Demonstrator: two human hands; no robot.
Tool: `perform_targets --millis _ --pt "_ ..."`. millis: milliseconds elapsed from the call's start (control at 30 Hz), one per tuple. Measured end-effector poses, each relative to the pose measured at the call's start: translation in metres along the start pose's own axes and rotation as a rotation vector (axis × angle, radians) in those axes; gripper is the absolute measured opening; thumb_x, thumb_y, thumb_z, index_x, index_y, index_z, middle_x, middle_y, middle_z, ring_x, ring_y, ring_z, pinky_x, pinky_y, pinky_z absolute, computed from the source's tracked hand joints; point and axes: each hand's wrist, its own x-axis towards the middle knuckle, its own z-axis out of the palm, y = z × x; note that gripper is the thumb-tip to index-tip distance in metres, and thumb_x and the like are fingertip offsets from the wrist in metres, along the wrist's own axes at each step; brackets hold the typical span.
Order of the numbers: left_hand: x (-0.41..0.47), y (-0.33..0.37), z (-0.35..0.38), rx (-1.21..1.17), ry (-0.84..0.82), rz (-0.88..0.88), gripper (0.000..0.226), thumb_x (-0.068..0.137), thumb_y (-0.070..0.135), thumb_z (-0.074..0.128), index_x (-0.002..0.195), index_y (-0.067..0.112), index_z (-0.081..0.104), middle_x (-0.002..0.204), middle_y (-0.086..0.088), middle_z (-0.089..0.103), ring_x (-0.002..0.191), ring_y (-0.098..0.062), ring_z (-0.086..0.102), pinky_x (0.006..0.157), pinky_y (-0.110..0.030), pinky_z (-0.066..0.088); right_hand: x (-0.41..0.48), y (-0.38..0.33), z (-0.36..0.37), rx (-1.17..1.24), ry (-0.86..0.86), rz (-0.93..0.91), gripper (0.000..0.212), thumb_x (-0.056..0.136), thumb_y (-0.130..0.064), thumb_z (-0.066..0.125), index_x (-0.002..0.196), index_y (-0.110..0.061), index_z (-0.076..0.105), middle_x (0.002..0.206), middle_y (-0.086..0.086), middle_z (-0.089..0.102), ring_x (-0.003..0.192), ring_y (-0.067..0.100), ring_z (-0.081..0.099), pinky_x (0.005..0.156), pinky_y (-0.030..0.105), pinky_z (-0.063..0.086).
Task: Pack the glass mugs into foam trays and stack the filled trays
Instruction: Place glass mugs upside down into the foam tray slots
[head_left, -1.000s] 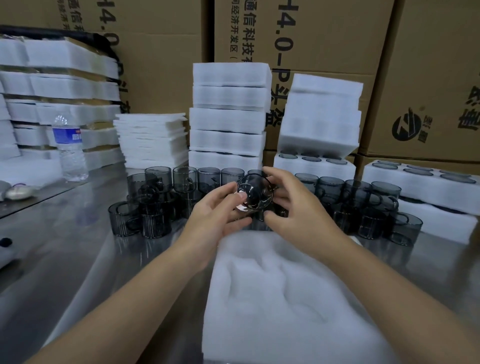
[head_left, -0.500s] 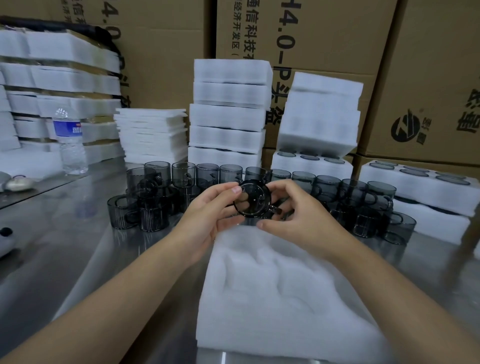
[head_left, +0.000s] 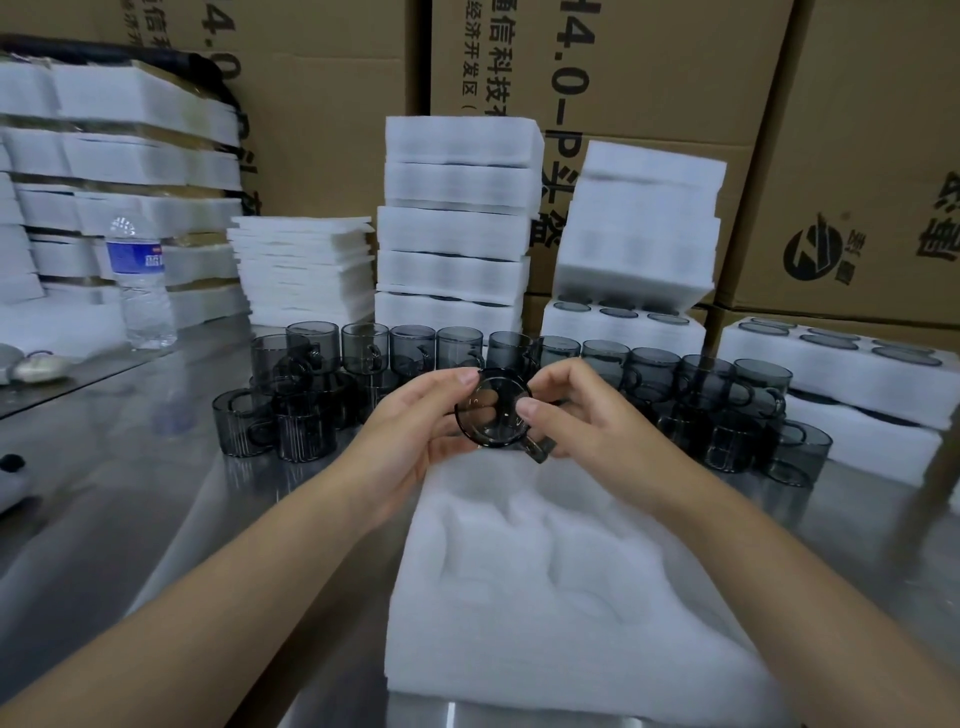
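Observation:
A smoky grey glass mug (head_left: 493, 413) is held in the air between both hands, its round mouth or base facing me and its handle pointing down to the right. My left hand (head_left: 410, 431) pinches its left side and my right hand (head_left: 576, 421) pinches its right side. Below the hands lies a white foam tray (head_left: 561, 587) with empty mug-shaped hollows. Several more grey mugs (head_left: 649, 379) stand in rows on the steel table (head_left: 130, 493) behind the hands.
Stacks of white foam trays (head_left: 457, 228) rise at the back, with filled trays (head_left: 831, 358) at the right. A pile of thin foam sheets (head_left: 306, 270) and a water bottle (head_left: 140, 286) stand at the left. Cardboard boxes (head_left: 857, 156) form the back wall.
Both hands with the mug have come slightly nearer and lower, over the far edge of the foam tray. The mug has turned a little in my fingers.

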Motion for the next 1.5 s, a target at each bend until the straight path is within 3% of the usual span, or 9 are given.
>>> perform_targets --millis 133,333,433,533,767,933,1033,1333,1500 --pt "0.0 -0.001 0.0 0.014 0.0 0.004 0.05 0.056 0.043 0.075 0.098 0.017 0.07 0.101 -0.01 0.073 0.082 -0.015 0.07 0.06 -0.02 0.055 0.002 0.001 0.001 0.041 0.036 -0.008 0.012 0.087 -0.039 0.061 0.092 -0.03 0.056 0.083 -0.019 0.063 0.078 0.013 0.062 0.081 0.04 0.052" --pt "0.0 0.001 -0.002 0.024 -0.04 -0.012 0.039 0.053 0.04 0.076 0.085 0.019 0.078 0.095 -0.008 0.074 0.082 -0.013 0.071 0.061 -0.018 0.055 0.005 0.001 0.002 0.108 0.076 0.003 0.018 0.085 -0.043 0.06 0.091 -0.025 0.059 0.073 -0.019 0.065 0.067 0.001 0.062 0.066 0.018 0.052" --pt "-0.001 0.002 -0.002 0.023 -0.036 -0.008 0.046 0.053 0.038 0.076 0.094 0.016 0.075 0.097 -0.008 0.074 0.084 -0.013 0.071 0.06 -0.018 0.054 0.005 0.001 0.001 0.133 0.083 0.01 0.015 0.086 -0.038 0.061 0.091 -0.024 0.059 0.076 -0.014 0.066 0.066 0.001 0.062 0.061 0.014 0.05" --pt "-0.002 0.001 0.0 0.034 -0.02 0.015 0.059 0.051 0.037 0.077 0.104 0.014 0.068 0.1 -0.008 0.074 0.086 -0.013 0.071 0.061 -0.018 0.054 0.004 0.001 0.0 0.142 0.066 0.019 0.008 0.09 -0.033 0.059 0.09 -0.025 0.059 0.076 -0.014 0.063 0.067 0.001 0.062 0.062 0.015 0.049" --pt "-0.001 0.001 -0.002 0.082 -0.033 0.026 0.052 0.054 0.039 0.076 0.101 0.017 0.071 0.101 -0.008 0.073 0.088 -0.014 0.071 0.065 -0.02 0.056 0.004 0.001 0.0 0.151 0.051 0.038 0.005 0.091 -0.029 0.058 0.09 -0.024 0.058 0.076 -0.011 0.064 0.067 0.006 0.065 0.069 0.024 0.055" --pt "-0.003 0.013 0.003 0.301 0.027 0.051 0.038 0.055 0.055 0.071 0.077 0.025 0.078 0.086 -0.002 0.075 0.062 -0.009 0.067 0.048 -0.016 0.047 0.004 -0.001 0.0 0.217 -0.007 0.047 0.015 0.089 -0.029 0.063 0.094 -0.016 0.057 0.075 0.005 0.071 0.068 0.017 0.07 0.068 0.029 0.058" --pt "-0.005 0.019 0.002 0.472 0.059 0.074 0.024 0.077 0.045 0.066 0.075 0.024 0.077 0.083 0.003 0.075 0.051 -0.004 0.062 0.046 -0.017 0.048 0.003 -0.003 0.0 0.159 -0.035 0.035 0.022 0.089 -0.036 0.062 0.091 -0.015 0.063 0.072 -0.002 0.071 0.068 0.012 0.069 0.067 0.024 0.057" --pt "-0.006 0.018 -0.005 0.725 0.039 0.086 0.03 0.089 0.033 0.061 0.077 0.009 0.073 0.076 -0.013 0.071 0.054 -0.009 0.062 0.049 -0.019 0.049 -0.002 0.0 -0.001 -0.019 -0.075 0.054 0.035 0.074 -0.057 0.063 0.081 -0.024 0.07 0.082 -0.005 0.073 0.077 0.007 0.069 0.076 0.028 0.056" --pt "-0.007 0.015 -0.01 0.919 -0.001 0.219 0.032 0.089 0.038 0.059 0.073 0.014 0.073 0.072 -0.01 0.07 0.063 -0.019 0.065 0.061 -0.031 0.056 0.0 0.0 -0.001 -0.015 -0.054 0.042 0.027 0.078 -0.048 0.066 0.079 -0.022 0.07 0.077 -0.007 0.071 0.068 0.001 0.066 0.072 0.021 0.056"
